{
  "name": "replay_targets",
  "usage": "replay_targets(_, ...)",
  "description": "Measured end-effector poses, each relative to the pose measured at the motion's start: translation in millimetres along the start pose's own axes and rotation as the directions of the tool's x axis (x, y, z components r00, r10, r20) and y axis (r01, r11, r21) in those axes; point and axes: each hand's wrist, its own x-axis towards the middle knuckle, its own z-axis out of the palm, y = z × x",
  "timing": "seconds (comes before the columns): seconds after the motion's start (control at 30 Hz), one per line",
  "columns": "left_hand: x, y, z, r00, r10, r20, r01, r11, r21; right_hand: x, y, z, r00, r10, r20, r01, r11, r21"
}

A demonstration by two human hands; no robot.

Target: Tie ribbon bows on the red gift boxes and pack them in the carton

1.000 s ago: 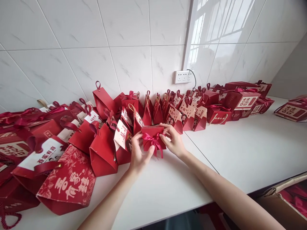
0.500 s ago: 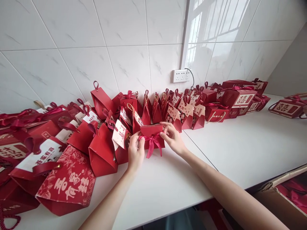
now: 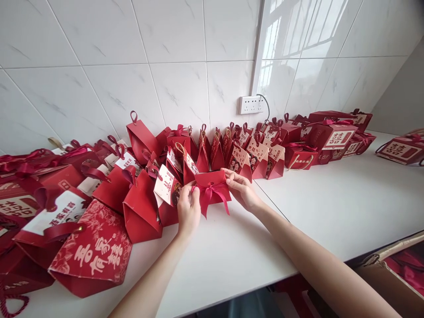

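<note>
Between my hands is a small red gift box [image 3: 217, 179] with a dark pink ribbon bow [image 3: 210, 191] tied across its front. My left hand [image 3: 189, 207] is closed on the box's left side, thumb and fingers near the ribbon. At the upper right corner, my right hand [image 3: 241, 190] pinches the box's edge. The top flap faces me and lies down over the front, above the bow. Just left of my left hand stands a cream-and-red box [image 3: 165, 185]; behind my right hand is a printed box [image 3: 240, 160].
Many red gift boxes [image 3: 142, 207] crowd the white counter [image 3: 318, 198] along the tiled wall. A larger box [image 3: 334, 136] sits at the right, another [image 3: 399, 149] farther right. A power socket [image 3: 251, 105] is on the wall. A cardboard carton [image 3: 377, 274] with red ribbons stands at lower right.
The gift box's top flap has tipped down toward me and now shows its flat face with a small notch. Both hands stay on the box.
</note>
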Motion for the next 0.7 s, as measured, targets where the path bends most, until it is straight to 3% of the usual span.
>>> replay_targets(0.43,-2,-3,3.4,0.988,0.127,-0.087,-0.115,0.985,0.132,-1,-6,8,0.997,0.058,-0.042,-0.052,0.990,0.130)
replay_targets(0.7,-2,-6,1.8,0.977,0.212,-0.021,-0.210,0.976,0.060,-3,-12,2,0.997,0.027,-0.068,-0.029,0.999,-0.033)
